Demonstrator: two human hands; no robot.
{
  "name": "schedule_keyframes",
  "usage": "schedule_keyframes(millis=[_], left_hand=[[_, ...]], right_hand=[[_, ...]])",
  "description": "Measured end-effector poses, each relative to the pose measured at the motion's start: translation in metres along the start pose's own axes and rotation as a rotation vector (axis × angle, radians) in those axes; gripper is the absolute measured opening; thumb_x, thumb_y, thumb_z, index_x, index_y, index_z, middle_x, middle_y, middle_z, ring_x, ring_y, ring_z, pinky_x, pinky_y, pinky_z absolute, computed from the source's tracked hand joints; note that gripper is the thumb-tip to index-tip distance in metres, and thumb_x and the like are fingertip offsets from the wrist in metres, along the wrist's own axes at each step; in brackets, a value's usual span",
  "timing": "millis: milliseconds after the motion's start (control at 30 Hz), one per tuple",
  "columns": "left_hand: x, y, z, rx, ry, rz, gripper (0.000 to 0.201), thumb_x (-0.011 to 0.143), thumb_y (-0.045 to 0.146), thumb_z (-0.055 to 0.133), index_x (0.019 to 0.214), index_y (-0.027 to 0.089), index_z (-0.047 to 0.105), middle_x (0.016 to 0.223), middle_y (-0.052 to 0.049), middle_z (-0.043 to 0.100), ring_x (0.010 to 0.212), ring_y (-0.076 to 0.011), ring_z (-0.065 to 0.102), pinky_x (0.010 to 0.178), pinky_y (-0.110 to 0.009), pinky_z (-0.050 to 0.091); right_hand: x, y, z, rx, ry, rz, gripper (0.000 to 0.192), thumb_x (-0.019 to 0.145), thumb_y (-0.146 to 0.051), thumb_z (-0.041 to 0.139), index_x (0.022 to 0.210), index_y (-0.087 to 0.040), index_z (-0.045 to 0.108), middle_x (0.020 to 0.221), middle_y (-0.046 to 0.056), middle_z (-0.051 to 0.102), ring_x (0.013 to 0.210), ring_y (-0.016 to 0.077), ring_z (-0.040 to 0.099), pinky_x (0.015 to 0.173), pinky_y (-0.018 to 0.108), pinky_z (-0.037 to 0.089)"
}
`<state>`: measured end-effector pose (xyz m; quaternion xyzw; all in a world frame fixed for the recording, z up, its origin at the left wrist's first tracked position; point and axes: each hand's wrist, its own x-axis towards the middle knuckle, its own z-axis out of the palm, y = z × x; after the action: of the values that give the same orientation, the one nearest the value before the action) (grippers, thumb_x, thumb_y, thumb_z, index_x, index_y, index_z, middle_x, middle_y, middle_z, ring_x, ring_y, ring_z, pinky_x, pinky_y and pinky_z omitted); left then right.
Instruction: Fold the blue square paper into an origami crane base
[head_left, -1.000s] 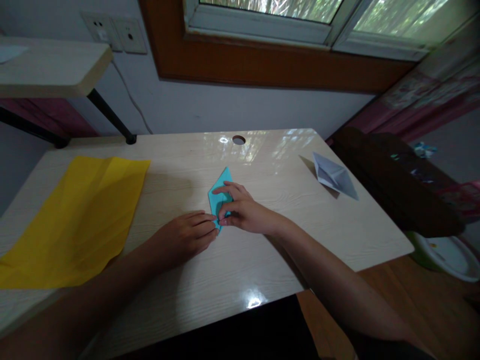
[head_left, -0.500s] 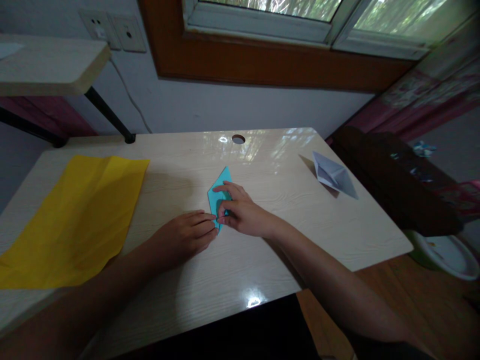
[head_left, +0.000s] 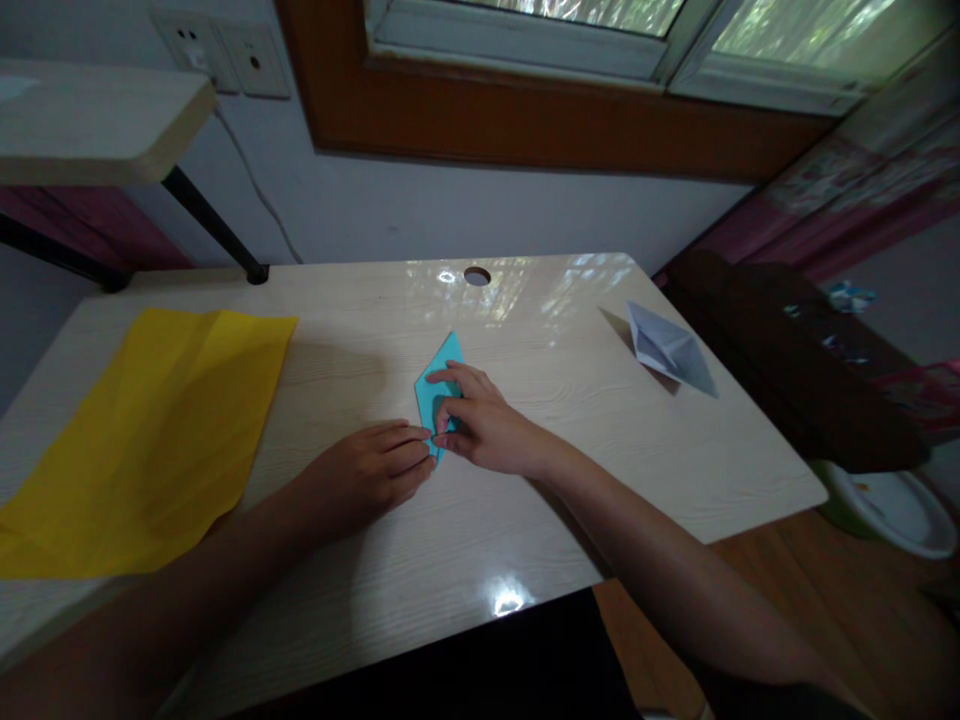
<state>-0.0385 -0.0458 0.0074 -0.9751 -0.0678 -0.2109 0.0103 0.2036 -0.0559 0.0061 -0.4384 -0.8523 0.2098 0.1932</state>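
A small turquoise paper piece (head_left: 439,375), folded into a narrow kite shape, lies flat near the middle of the light wooden desk (head_left: 525,520). My right hand (head_left: 480,425) rests on its lower half, fingers pressing down on the paper. My left hand (head_left: 371,470) lies flat on the desk just left of it, fingertips touching the paper's lower tip. The lower part of the paper is hidden under my fingers.
A large yellow sheet (head_left: 150,430) lies on the desk's left side. A folded white paper boat (head_left: 667,350) stands at the right rear. A cable hole (head_left: 477,276) is at the back edge. A dark chair (head_left: 787,350) and a white bowl (head_left: 892,510) are to the right.
My right fingers have crept slightly along the turquoise paper; the hands and paper otherwise stay in place.
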Motion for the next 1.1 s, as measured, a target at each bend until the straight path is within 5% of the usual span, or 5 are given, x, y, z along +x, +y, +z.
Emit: schedule_keyframes(millis=[1100], left_hand=[[-0.0041, -0.0034, 0.0026, -0.034, 0.058, -0.006, 0.020, 0.095, 0.010, 0.058, 0.113, 0.013, 0.066, 0.107, -0.007, 0.074, 0.106, -0.0214, 0.069, 0.095, -0.039, 0.060]], right_hand=[[-0.0001, 0.0028, 0.0040, -0.029, 0.009, 0.014, 0.014, 0.087, -0.029, 0.073, 0.094, -0.022, 0.063, 0.147, 0.007, 0.046, 0.148, 0.0329, 0.027, 0.117, 0.054, 0.031]])
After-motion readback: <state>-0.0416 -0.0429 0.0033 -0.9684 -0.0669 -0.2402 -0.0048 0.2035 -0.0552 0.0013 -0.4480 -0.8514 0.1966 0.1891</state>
